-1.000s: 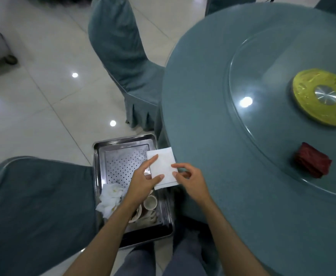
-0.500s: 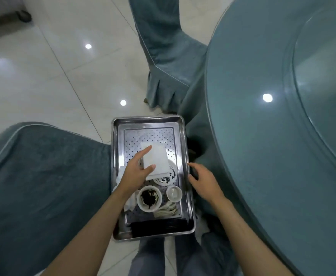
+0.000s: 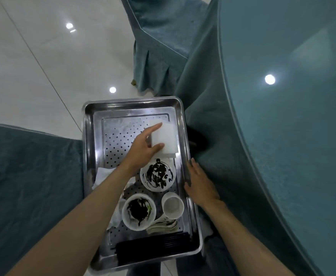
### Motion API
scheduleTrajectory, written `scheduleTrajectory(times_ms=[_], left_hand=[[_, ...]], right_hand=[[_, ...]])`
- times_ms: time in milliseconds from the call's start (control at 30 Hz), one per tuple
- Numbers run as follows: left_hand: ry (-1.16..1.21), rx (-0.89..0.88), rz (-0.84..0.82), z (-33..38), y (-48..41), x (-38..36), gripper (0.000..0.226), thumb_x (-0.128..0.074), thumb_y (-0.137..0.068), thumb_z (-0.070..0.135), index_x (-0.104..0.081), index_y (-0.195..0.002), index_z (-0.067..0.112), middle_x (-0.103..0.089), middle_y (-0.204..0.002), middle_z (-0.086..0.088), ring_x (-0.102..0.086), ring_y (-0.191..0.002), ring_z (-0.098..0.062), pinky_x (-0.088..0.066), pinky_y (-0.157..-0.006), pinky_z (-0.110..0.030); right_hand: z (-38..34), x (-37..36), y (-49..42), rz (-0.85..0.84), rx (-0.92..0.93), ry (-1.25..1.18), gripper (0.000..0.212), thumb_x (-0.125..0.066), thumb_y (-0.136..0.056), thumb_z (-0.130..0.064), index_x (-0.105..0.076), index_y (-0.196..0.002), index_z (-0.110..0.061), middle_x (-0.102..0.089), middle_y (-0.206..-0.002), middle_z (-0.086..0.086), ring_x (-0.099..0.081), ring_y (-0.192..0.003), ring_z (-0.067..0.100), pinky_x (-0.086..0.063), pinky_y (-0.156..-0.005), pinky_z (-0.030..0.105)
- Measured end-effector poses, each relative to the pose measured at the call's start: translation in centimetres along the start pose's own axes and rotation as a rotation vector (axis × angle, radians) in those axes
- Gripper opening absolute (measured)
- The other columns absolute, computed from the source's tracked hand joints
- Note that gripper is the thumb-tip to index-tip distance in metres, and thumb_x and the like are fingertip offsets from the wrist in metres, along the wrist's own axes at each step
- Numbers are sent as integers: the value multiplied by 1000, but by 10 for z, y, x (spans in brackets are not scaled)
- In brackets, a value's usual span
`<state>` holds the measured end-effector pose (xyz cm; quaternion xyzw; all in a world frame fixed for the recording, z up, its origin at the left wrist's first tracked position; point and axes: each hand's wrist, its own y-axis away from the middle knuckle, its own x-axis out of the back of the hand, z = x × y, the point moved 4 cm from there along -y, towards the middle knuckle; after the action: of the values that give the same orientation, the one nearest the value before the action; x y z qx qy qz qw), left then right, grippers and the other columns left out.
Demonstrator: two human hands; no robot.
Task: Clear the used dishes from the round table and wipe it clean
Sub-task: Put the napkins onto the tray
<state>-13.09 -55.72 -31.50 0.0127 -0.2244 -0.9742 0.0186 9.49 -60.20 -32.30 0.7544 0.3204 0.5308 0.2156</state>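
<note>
Steel tray (image 3: 87,136) — soiled dishes (image 3: 158,176), white block (image 3: 167,139)

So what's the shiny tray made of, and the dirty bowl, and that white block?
The tray looks like stainless steel: silvery, mirror-shiny, with punched holes in its floor. The bowl seems glazed ceramic, maybe melamine: smooth, white, glossy, smeared with dark sauce. The white block in the left hand looks matte, perhaps foam or folded paper.

Plate (image 3: 158,175), bowl (image 3: 138,211) and cup (image 3: 172,205) in the tray (image 3: 88,146), left of the round table (image 3: 282,116).
</note>
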Motion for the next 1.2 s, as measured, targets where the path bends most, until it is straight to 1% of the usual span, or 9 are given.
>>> scheduleTrajectory(times_ms=[200, 300, 433, 600, 700, 833, 967, 1067, 1200], left_hand=[[-36, -3, 28, -36, -54, -11, 67, -71, -93, 0, -50, -149, 29, -49, -147, 1, -59, -125, -20, -61, -92, -38], [-166, 84, 38, -74, -63, -12, 69, -69, -93, -2, -51, -147, 37, -52, -149, -6, -58, -131, -27, -58, -98, -49], [-290, 175, 172, -108, -62, 4, 66, -65, -89, -13, -53, -144, 22, -44, -148, -1, -49, -137, -28, -51, -107, -53], [-538, 90, 148, -87, -70, -4, 63, -58, -91, -14, -50, -147, 15, -45, -146, -10, -47, -128, -20, -39, -108, -29], [-454, 67, 104, -85, -78, -8, 63, -55, -92, -15, -55, -143, 23, -47, -146, -4, -54, -126, -23, -56, -100, -46], [-458, 55, 29, -76, -82, -19, 59, -54, -94, -17, -55, -144, 15, -47, -146, -8, -54, -129, -29, -56, -101, -46], [-706, 5, 50, -76, -79, -22, 57, -65, -92, -8, -55, -144, 13, -41, -152, -11, -58, -114, -24, -50, -107, -37], [-980, -99, 99, -76, -72, -25, 58, -74, -91, 10, -53, -146, 13, -26, -165, -15, -43, -140, -36, -45, -114, -46], [-1348, -194, -115, -74, -62, -48, 59, -36, -105, 53, -29, -160, 33, -6, -172, -11, -17, -157, -35, -27, -123, -58]], right_hand=[[4, -21, -30, -16, 3, 115, 85, -54, -103, -23, 5, -164, -16, 24, -169, -1, 8, -159, 20, -21, -128, 43], [5, -24, -32, 8, 9, 107, 87, -57, -102, -24, 2, -164, -14, 27, -168, -1, 5, -159, 19, -25, -126, 44], [8, -22, -34, 18, 15, 63, 81, -52, -104, -24, 1, -165, -15, 26, -169, -4, 5, -159, 18, -20, -128, 41], [9, -16, -32, 37, 44, 45, 76, -47, -107, -27, 0, -165, -15, 21, -170, -3, 3, -159, 17, -15, -129, 35], [12, -17, -33, 47, 58, 25, 74, -45, -107, -27, -1, -165, -15, 20, -170, -4, 2, -159, 18, -16, -127, 32], [14, -20, -35, 52, 67, 12, 74, -47, -107, -26, -1, -165, -16, 20, -170, -5, 2, -159, 17, -16, -127, 31], [16, -18, -36, 38, 83, 29, 78, -49, -106, -26, 1, -165, -16, 20, -170, -4, 2, -159, 17, -15, -128, 32], [17, -18, -36, 36, 85, 41, 78, -49, -105, -25, 2, -165, -16, 19, -170, -4, 3, -159, 18, -14, -128, 32], [16, -19, -36, 53, 79, 42, 78, -49, -106, -25, 2, -165, -18, 19, -170, -4, 3, -159, 18, -14, -127, 33]])
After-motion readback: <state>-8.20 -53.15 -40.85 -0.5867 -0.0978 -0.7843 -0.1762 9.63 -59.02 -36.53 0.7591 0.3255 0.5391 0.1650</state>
